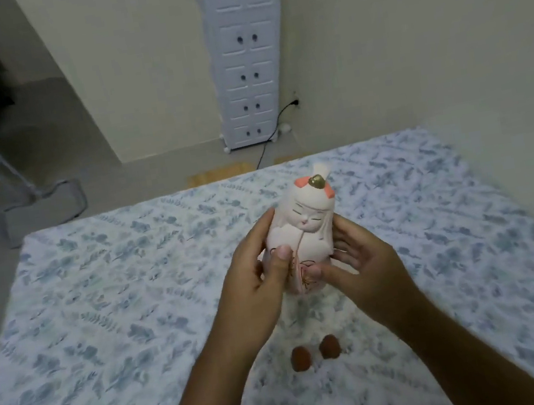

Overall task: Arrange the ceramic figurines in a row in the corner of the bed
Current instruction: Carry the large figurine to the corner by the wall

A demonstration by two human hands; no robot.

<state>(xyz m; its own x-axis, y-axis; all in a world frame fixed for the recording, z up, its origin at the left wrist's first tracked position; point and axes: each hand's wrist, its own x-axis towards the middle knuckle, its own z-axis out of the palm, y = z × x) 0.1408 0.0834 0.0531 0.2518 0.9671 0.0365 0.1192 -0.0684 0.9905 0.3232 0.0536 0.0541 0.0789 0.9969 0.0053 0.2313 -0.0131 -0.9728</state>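
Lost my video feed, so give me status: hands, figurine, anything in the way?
Left hand and right hand both gripping white figurine, upright above bed. Two small brown objects on sheet below. No row yet.

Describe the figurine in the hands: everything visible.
The ceramic figurine is a matte white, rounded bunny-like figure with closed painted eyes, coral ear patches, a gold ornament on top and a pink painted front. It is held upright above the floral bedsheet, left hand and right hand cupping its sides, thumbs on its front.
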